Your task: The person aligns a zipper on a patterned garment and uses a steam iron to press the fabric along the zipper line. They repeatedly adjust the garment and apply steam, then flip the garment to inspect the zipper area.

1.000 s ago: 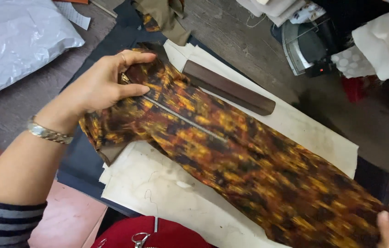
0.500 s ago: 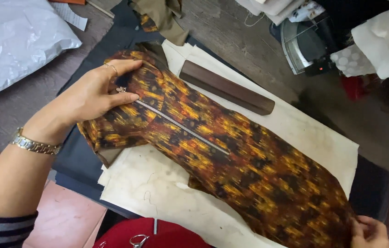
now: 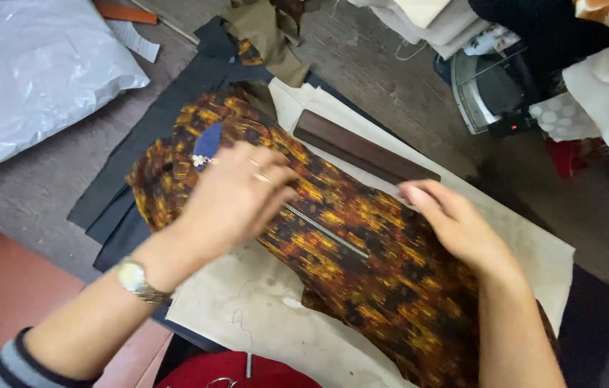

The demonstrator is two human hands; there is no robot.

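On the table, head view: I see a brown-and-orange patterned fabric (image 3: 362,273) spread slantwise over pale paper sheets (image 3: 261,316), with dark cloth pieces (image 3: 153,144) under those.
Left hand: my left hand (image 3: 236,197) lies palm down on the upper part of the fabric, fingers loosely spread and pressing flat; it clamps on nothing that I can see. A wristwatch (image 3: 135,280) sits on that wrist, and a striped sleeve (image 3: 13,363) shows at the bottom corner.
Right hand: my right hand (image 3: 455,223) rests on the fabric's far edge, fingers together and stretched flat, nothing gripped.
Zipper: a silver zipper (image 3: 326,231) runs along the fabric between my two hands, starting just beside the left fingertips.
Blue piece: a small blue shape (image 3: 207,140) with a little white ornament shows at the left hand's knuckles, touching the fabric.
Dark bar: a long brown wooden bar (image 3: 362,147) lies on the paper just beyond the fabric, near the right fingertips.
Surroundings: a clear plastic bag (image 3: 31,72) sits at top left, well apart; a red object (image 3: 240,373) shows at the bottom edge; folded cloths (image 3: 606,93) pile at top right.
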